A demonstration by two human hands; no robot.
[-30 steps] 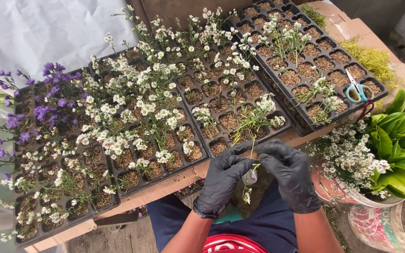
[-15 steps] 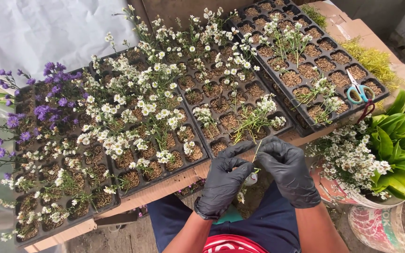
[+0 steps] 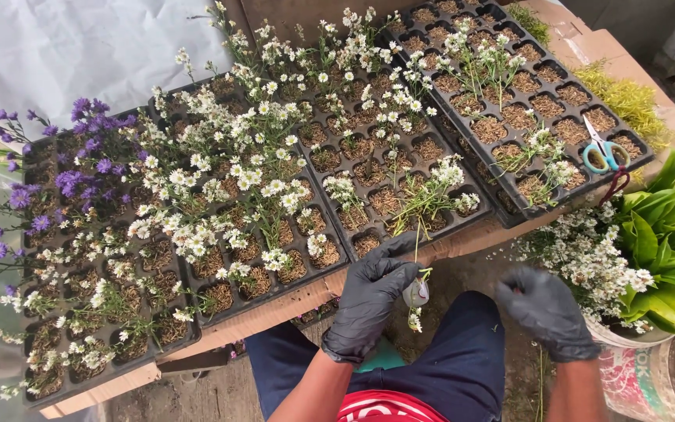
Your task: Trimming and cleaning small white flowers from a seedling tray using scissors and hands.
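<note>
Both my hands wear black gloves. My left hand (image 3: pixel 369 301) is closed on a thin green stem with small white flowers (image 3: pixel 416 293) and what looks like a small grey object, held just below the front edge of a black seedling tray (image 3: pixel 384 184). My right hand (image 3: pixel 544 309) hangs apart to the right, fingers loosely curled, nothing visible in it, near a bunch of cut white flowers (image 3: pixel 587 258). Many tray cells hold white-flowered cuttings in brown substrate.
Several black seedling trays lie side by side on cardboard (image 3: pixel 275 309). Purple flowers (image 3: pixel 56 180) fill the left tray (image 3: pixel 80 258). Blue-handled scissors (image 3: pixel 603 152) rest on the right tray (image 3: pixel 525 101). A pot with broad green leaves (image 3: pixel 666 242) stands at right.
My hands were together on the stem below the tray edge. Now my right hand has let go and moved right and down, while my left hand keeps the stem.
</note>
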